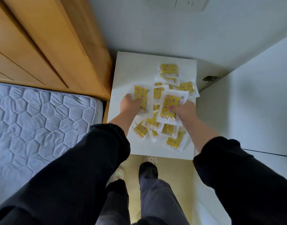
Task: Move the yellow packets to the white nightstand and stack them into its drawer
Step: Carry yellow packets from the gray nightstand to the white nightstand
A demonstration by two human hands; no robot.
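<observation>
Below the left hand (129, 103) and the right hand (182, 111), yellow packets (169, 71) lie scattered on the white nightstand (123, 70). Each hand grips one packet; gathering seems underway, and next the drawer, unseen, must be opened.

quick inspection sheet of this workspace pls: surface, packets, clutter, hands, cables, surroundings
surface: white nightstand top, partly bare; no open drawer seen
job's things: yellow packets lie loose over the top, some overlapping, not stacked
clutter: nothing seen
hands: left hand grips the left packet; right hand pinches the right packet; both are over the pile
cables: thin dark line at right, possibly a cable
surroundings: quilted mattress and wooden headboard at left; white wall behind; small dark mark in the corner
</observation>
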